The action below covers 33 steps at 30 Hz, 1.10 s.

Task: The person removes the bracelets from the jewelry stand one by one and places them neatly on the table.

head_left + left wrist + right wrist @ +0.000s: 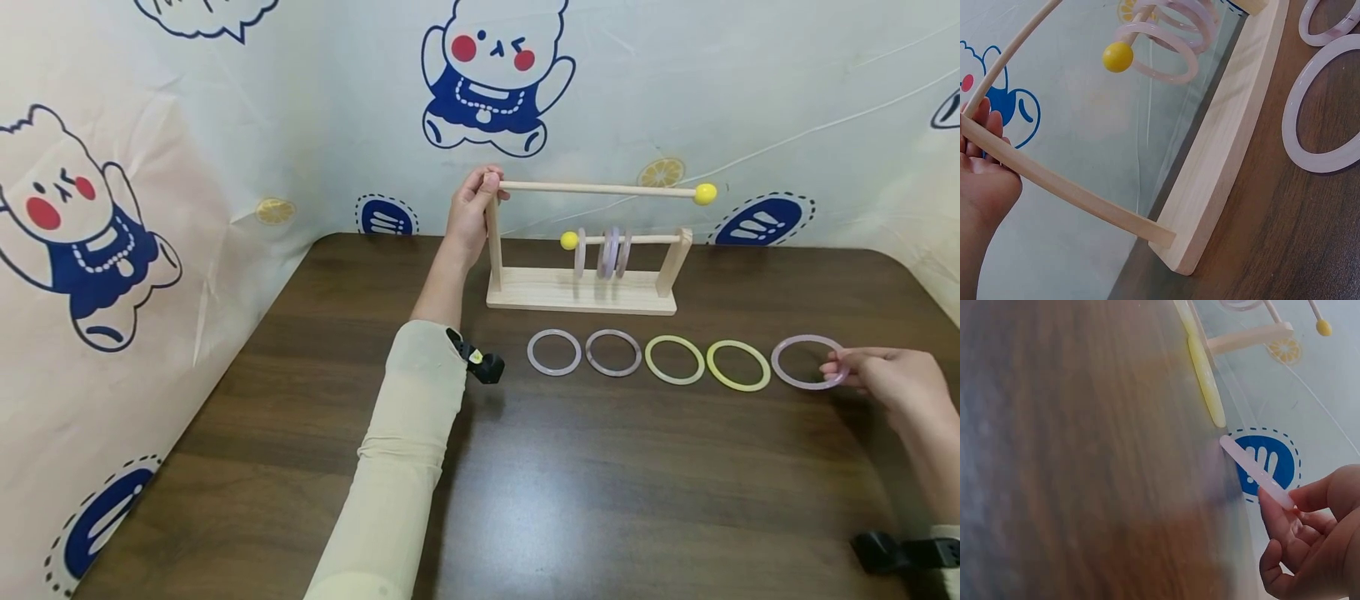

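My left hand [471, 212] grips the top of the tall left post of a wooden ring stand [581, 292]. From that post a long upper rod with a yellow ball end [705, 194] runs to the right. A shorter lower rod, fixed to the right post, carries several pale purple rings [614, 252] and ends in a yellow ball [1118, 57]. At the right, my right hand [903, 383] pinches the edge of a pale purple ring [1257, 472] between thumb and fingers. In the right wrist view this ring is tilted, with its near edge raised.
In a row in front of the stand lie two pale purple rings [554, 375] and two yellow-green rings [674, 382]. The dark wooden table [615, 483] backs onto a printed cloth [315, 125]. Black camera straps sit on both wrists.
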Tool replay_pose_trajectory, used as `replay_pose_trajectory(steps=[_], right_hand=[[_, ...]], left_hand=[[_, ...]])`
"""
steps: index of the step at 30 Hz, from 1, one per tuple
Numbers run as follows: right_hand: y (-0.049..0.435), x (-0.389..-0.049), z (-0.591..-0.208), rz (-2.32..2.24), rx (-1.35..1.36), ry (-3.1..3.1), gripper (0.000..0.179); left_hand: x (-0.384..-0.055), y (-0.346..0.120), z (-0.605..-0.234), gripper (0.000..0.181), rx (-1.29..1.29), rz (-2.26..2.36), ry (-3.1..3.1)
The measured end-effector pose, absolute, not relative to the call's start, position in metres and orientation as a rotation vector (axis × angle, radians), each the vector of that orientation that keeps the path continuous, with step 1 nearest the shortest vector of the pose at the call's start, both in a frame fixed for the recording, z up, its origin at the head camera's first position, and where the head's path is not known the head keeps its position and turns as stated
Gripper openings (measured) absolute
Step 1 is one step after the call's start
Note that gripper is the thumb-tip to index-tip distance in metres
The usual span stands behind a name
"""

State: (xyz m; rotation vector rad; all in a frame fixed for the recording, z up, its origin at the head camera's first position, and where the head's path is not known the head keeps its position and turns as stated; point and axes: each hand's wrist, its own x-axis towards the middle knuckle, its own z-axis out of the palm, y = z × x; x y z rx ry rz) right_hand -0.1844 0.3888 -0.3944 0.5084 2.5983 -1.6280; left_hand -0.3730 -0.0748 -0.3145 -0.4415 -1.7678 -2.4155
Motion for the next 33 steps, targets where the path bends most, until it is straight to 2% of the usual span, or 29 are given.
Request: replay_pose_trajectory(steps=[2,6,11,14,19,21,33], right_hand=[[0.388,-0.183,-0.394,-1.446,0.508,2.72,0.027],[0.39,-0.183,-0.395,-1.03,0.551,2.91,0.042],[0.402,-0.187,-0.402,-0.73,0.595,2.975,0.05],[0.415,-0.192,-0.414,-0.69,0.61,2.986,0.055],[0.411,-0.189,-0.406,-0.702,0.576,2.976,0.047],[0.399,-0.184,-0.391,-0.726,0.554,2.956,0.04],[0.399,-0.182,-0.392,-0.775,0.555,2.926,0.04]], left_hand=[[-0.372,-0.075,-0.314,0.01,-0.442,-2.419,-1.768],[-0.371,-0.075,-0.314,0.01,-0.432,-2.431,-1.763],[-0.371,-0.075,-0.314,0.011,-0.423,-2.443,-1.758],[-0.371,-0.075,-0.314,0.012,-0.434,-2.442,-1.751],[-0.37,-0.075,-0.313,0.011,-0.435,-2.434,-1.758],[-0.37,-0.075,-0.313,0.012,-0.434,-2.432,-1.761],[-0.371,-0.075,-0.314,0.012,-0.425,-2.426,-1.772]])
